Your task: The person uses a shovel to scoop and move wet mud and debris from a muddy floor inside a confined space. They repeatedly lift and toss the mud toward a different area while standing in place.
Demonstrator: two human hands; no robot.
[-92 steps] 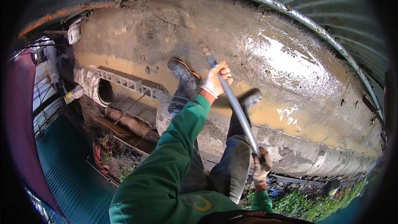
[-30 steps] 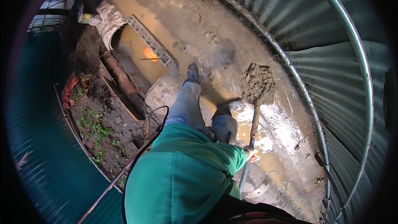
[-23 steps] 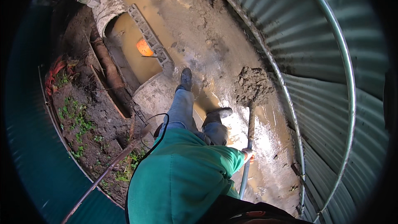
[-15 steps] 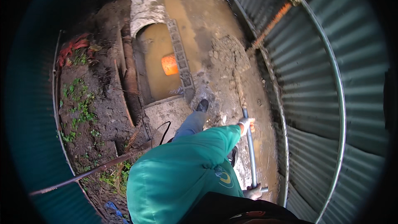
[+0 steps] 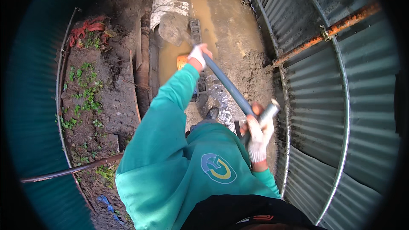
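While the right hand [image 5: 258, 135] grips the cross-handle [image 5: 270, 110] of the shovel [image 5: 228, 84] and the left hand [image 5: 199, 55] its shaft [image 5: 218, 73] farther out, the blade [image 5: 173, 29] shows against the flooded pit's [image 5: 167, 60] far edge, beside the concrete pipe [image 5: 170, 3]; steering left-handed and twisting right-handed should control it best.

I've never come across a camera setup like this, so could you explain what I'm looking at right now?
There is no machine, just a person working by hand. A fisheye camera worn on the head looks down, so straight edges bend. The gloved left hand grips the shaft of a shovel; the gloved right hand holds its T-shaped grip. The blurred blade shows against the end of a concrete pipe. Below are muddy water, hollow concrete blocks and a partly hidden orange object.
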